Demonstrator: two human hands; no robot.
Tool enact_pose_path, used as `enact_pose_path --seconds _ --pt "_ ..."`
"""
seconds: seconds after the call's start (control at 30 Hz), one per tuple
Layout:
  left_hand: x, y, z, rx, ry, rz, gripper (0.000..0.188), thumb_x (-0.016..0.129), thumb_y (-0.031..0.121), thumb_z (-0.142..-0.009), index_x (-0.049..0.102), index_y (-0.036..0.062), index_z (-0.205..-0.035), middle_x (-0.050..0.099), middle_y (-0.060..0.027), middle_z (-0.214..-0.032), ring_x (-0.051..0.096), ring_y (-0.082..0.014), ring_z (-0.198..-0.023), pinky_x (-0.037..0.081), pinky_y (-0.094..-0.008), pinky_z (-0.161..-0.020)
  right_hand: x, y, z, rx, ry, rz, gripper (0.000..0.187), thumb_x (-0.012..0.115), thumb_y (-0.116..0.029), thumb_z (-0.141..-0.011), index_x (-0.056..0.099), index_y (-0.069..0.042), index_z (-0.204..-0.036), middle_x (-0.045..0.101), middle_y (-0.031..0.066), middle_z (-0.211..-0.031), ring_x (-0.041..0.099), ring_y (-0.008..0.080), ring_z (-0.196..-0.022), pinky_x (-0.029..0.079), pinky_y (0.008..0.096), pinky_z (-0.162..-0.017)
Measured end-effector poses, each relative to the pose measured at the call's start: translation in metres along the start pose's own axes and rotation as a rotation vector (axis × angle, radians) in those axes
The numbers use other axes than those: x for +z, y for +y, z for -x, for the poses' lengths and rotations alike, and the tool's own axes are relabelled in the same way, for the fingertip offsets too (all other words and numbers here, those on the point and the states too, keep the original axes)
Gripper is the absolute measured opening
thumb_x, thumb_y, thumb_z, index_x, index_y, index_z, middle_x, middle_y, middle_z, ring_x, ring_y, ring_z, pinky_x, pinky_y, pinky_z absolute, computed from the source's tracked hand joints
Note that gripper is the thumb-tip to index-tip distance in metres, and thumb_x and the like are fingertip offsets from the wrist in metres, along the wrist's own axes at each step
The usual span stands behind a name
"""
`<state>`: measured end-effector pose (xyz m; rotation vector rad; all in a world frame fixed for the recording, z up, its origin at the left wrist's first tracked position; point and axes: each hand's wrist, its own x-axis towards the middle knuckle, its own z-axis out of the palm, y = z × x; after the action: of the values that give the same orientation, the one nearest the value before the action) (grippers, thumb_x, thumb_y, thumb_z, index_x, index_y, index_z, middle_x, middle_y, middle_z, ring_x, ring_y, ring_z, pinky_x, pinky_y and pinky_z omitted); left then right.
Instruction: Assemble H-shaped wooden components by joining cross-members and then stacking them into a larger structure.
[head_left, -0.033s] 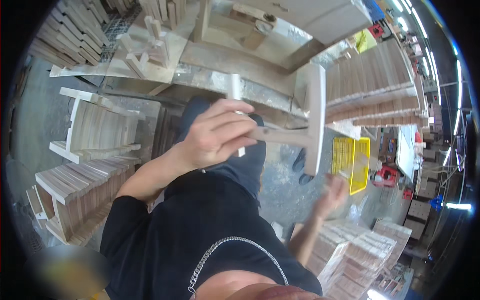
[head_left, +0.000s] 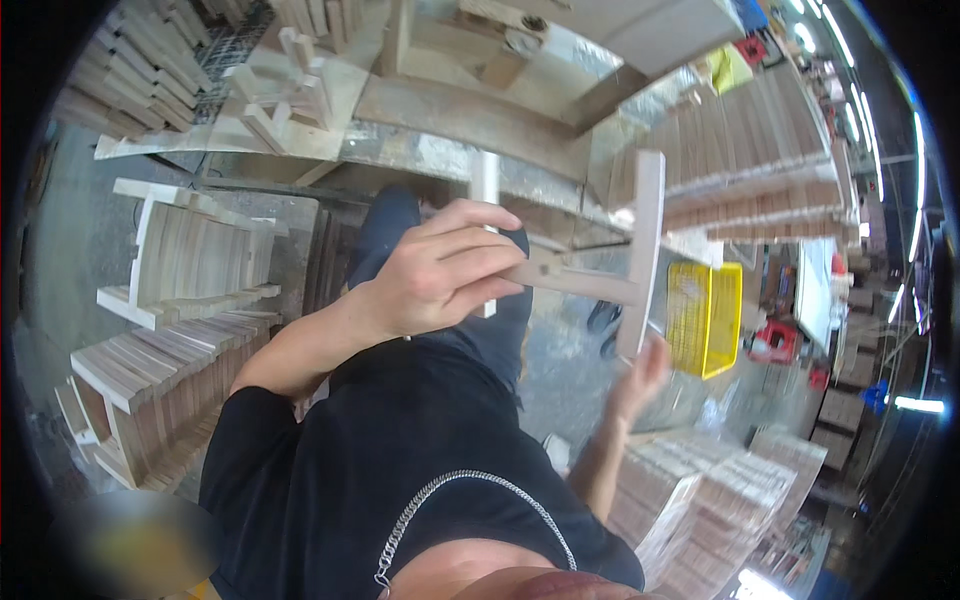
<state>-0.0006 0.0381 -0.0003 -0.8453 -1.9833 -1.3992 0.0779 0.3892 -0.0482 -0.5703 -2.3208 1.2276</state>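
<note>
An H-shaped wooden frame (head_left: 648, 215), with two upright bars joined by a crosspiece, hangs in front of my body. My left hand (head_left: 450, 265) is closed on it where the crosspiece meets the left bar, thumb below and fingers above. My right hand (head_left: 640, 385) is at the lower end of the right bar. Its fingers are smeared, and whether they touch the wood I cannot tell.
A wooden workbench (head_left: 460, 115) stands ahead, a small wooden assembly (head_left: 285, 105) on its left part. Stacks of wooden pieces line the left (head_left: 205, 250), right (head_left: 740, 140) and lower right (head_left: 690, 500). A yellow plastic crate (head_left: 722, 320) sits on the floor at right.
My right hand has moved left and up, closer to the right bar's lower end. The wooden frame and my left hand have shifted slightly right.
</note>
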Motion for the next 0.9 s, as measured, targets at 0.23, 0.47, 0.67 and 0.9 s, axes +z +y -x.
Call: enact_pose_path --seconds 0.23,0.47,0.67,0.9 --pt "0.009 -0.014 0.011 -0.407 -0.241 0.153 0.025 0.084 0.009 -0.080 0.078 0.0007 -0.103 0.073 -0.0129 -0.098 0.069 -0.0258 -0.097 0.056 -0.0357 -0.082 0.115 -0.055 0.006 -0.050 -0.725 -0.597 0.031 0.068 -0.011 -0.100 0.063 0.002 -0.127 0.072 0.0090 -0.105 0.067 0.0160 -0.098 0.052 0.0316 -0.089" --pt "-0.006 -0.035 0.019 -0.529 -0.224 0.194 0.023 0.082 0.016 -0.085 0.078 0.0035 -0.104 0.070 -0.0096 -0.092 0.067 -0.0192 -0.078 0.053 -0.0299 -0.068 0.134 -0.064 -0.008 0.018 -0.968 -0.629 0.028 0.068 -0.011 -0.099 0.064 0.002 -0.123 0.072 0.0105 -0.103 0.067 0.0184 -0.096 0.052 0.0337 -0.090" --pt "-0.009 -0.044 0.015 -0.966 -0.318 0.539 0.016 0.075 0.008 -0.094 0.075 -0.0028 -0.106 0.074 -0.0067 -0.096 0.068 -0.0095 -0.084 0.054 -0.0240 -0.076 0.145 -0.064 -0.015 0.010 -1.024 -0.591 0.024 0.071 -0.008 -0.097 0.068 0.004 -0.118 0.072 0.0082 -0.102 0.064 0.0120 -0.091 0.052 0.0280 -0.083" --pt "-0.001 -0.073 0.011 -0.990 -0.249 0.632 0.021 0.075 0.018 -0.096 0.075 -0.0030 -0.100 0.076 -0.0087 -0.088 0.071 -0.0116 -0.080 0.056 -0.0263 -0.071 0.153 -0.084 -0.026 0.008 -1.006 -0.538 0.022 0.069 -0.007 -0.097 0.069 0.005 -0.116 0.072 0.0062 -0.093 0.063 0.0089 -0.082 0.050 0.0249 -0.074"
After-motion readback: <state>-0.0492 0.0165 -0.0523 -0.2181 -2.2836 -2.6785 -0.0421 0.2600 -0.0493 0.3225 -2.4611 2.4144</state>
